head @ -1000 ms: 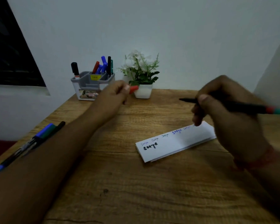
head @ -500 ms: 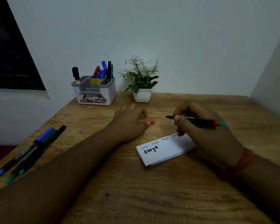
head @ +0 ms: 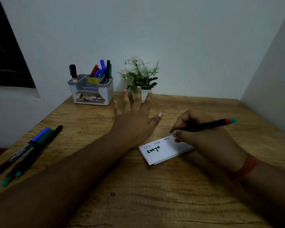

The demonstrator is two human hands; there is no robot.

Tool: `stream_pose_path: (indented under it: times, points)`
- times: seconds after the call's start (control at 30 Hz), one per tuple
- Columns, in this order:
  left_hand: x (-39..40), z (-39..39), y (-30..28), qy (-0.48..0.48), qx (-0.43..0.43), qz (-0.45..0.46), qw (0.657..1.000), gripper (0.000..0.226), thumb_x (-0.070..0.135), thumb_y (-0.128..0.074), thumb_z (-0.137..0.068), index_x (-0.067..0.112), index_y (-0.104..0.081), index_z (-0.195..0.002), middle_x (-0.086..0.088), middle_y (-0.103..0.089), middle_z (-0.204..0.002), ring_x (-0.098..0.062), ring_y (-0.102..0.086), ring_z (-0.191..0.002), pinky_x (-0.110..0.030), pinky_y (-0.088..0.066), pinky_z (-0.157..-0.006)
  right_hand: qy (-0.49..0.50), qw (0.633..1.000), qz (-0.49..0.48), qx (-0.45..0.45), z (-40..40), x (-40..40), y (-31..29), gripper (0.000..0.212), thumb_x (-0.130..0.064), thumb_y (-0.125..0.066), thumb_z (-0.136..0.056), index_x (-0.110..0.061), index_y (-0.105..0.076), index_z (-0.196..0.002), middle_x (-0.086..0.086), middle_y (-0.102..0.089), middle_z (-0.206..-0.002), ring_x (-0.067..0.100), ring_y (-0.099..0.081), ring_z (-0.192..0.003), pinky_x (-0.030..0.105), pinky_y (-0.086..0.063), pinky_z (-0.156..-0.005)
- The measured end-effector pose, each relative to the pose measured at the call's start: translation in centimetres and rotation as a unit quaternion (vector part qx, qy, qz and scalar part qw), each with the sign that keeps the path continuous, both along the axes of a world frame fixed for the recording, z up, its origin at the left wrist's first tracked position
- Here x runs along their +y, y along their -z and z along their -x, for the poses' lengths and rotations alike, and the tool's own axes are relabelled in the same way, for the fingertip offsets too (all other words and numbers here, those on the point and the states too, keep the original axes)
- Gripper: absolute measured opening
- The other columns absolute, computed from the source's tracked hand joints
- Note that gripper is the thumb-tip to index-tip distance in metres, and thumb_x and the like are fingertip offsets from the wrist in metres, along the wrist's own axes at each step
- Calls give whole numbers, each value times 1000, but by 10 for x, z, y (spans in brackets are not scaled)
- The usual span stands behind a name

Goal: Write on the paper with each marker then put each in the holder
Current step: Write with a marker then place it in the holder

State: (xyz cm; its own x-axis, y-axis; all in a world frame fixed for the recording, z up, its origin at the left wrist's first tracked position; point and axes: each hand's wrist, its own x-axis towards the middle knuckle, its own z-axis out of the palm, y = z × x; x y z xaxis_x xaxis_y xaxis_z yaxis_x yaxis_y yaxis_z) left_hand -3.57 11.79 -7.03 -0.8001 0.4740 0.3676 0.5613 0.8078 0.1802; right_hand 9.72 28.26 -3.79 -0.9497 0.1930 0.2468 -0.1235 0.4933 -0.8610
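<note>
Fingertips of my right hand [head: 202, 137] pinch the black marker [head: 204, 126] low on its barrel, close to the nib, with the red-and-teal tail slanting up and away toward the table's right edge; the nib hangs at the far edge of the paper [head: 164, 149], whether touching or just above I cannot tell. It looks to me like a light, stiff, smooth stick, so a firm three-finger hold near the tip should steer it best, and the slick barrel could roll if I slacken. My left hand [head: 135, 122] holds nothing, fingers straight and spread, just beyond the paper's near-left end, toward the middle of the table. That paper is a small folded white slip, thin and likely to skid on the wood table [head: 155, 195] unless pinned; several words already run along it. Out at the far-left corner stands the holder [head: 90, 91], grey and white, several markers upright in it, with a potted plant [head: 141, 76] just beside it against the wall. Along the left edge lie the remaining markers [head: 26, 152], close together, capped.
</note>
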Motion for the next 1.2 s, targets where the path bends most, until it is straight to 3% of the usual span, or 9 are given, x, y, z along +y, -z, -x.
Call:
stream_pose_path:
  times: [0.17,0.77,1.03,1.2]
  points:
    - [8,-2,14,28,32,28,999,82,75,2,-84,34,11,-154,1,22,-163,-34,28,-146,-68,8,-113,-19,996,-80,-17,-5,-2,17,15,-12,-76,-82,-26,-70,-80,-10,-75,-89,4,-69,-87,20,-57,-70]
    - [11,-2,22,23,45,72,996,78,72,5,-86,34,14,-154,0,25,-162,-33,31,-144,-68,8,-113,-44,995,-84,-30,0,1,23,12,-11,-80,-82,-16,-71,-77,-5,-75,-84,5,-69,-80,14,-53,-67]
    - [10,-3,20,22,40,79,996,77,71,1,-88,33,13,-154,-1,24,-162,-33,31,-144,-68,6,-113,-26,997,-59,-37,1,1,21,11,-13,-81,-81,-14,-72,-77,-1,-75,-83,13,-71,-82,32,-57,-69]
    - [10,-4,19,21,40,82,996,77,70,0,-88,33,11,-155,-1,25,-162,-33,31,-145,-68,7,-113,-27,997,-56,-48,1,3,21,10,-13,-80,-82,-15,-71,-77,-1,-75,-84,14,-71,-83,35,-58,-70]
